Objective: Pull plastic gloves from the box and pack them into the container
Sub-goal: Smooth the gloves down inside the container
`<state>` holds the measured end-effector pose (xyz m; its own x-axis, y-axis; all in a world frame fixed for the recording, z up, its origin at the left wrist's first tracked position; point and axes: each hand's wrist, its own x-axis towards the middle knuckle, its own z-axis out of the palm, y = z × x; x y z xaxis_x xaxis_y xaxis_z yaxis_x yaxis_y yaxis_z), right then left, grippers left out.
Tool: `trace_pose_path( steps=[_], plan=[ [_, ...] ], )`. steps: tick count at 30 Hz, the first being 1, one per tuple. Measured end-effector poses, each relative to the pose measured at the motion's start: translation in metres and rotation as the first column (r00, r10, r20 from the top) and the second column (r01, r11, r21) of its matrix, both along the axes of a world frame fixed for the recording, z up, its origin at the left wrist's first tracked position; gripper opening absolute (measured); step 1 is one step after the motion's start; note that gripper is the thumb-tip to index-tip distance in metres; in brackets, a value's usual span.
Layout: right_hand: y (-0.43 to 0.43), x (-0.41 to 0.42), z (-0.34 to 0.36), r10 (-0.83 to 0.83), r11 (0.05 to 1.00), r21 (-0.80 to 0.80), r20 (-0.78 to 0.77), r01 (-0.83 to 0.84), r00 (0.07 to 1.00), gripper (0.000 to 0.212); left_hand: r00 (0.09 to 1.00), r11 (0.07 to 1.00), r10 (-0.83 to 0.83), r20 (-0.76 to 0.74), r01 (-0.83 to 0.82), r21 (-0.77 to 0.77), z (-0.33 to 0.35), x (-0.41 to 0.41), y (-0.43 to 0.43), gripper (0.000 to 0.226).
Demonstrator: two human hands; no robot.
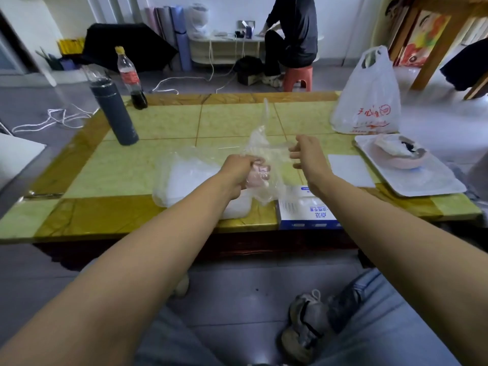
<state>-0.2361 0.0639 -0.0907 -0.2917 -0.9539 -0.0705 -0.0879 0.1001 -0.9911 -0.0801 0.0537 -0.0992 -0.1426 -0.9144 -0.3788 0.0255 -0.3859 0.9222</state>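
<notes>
My left hand [241,171] grips a crumpled clear plastic glove [260,143] above the middle of the table; one thin end of the glove sticks up. My right hand [303,154] hovers just right of the glove, its thumb and fingers loosely curled and apart, with nothing clearly pinched between them. The blue-and-white glove box [303,211] lies at the table's front edge, under my right wrist. A translucent white container [179,180] sits on the table left of my left hand, partly hidden by my forearm.
On the yellow-tiled table [232,120] stand a dark flask [113,112] and a cola bottle [132,77] at the back left. At the right are a white plastic bag [369,101], a white tray [427,180] holding a bowl, and a white card [351,170]. A person sits on a red stool [298,77] behind the table.
</notes>
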Motion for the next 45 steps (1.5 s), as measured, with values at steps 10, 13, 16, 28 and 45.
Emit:
trace_pose_path(
  steps=[10,13,16,28,45],
  plan=[
    [-0.018,0.054,-0.011,0.363,0.928,0.168,-0.197,-0.333,0.911,0.063,0.959,0.993,0.089,-0.270,-0.064,0.099,0.000,0.081,-0.002,0.028],
    [-0.028,0.070,-0.011,0.417,0.906,0.174,-0.209,-0.386,0.885,0.052,0.961,0.991,0.118,-0.252,-0.098,0.090,0.001,0.099,-0.007,0.028],
    [-0.034,0.081,-0.008,0.381,0.924,0.100,-0.166,-0.369,0.910,0.023,0.959,0.982,0.177,-0.223,-0.158,0.099,-0.002,0.112,-0.012,0.020],
    [-0.058,0.092,-0.016,0.337,0.941,0.057,-0.142,-0.333,0.931,0.009,0.895,0.909,0.416,-0.160,-0.407,0.090,-0.015,0.138,-0.030,0.012],
    [-0.058,0.095,-0.011,0.095,0.959,0.203,0.434,-0.200,0.896,0.026,0.895,0.896,0.445,-0.045,-0.444,0.033,-0.015,0.119,-0.017,0.026]
  ],
)
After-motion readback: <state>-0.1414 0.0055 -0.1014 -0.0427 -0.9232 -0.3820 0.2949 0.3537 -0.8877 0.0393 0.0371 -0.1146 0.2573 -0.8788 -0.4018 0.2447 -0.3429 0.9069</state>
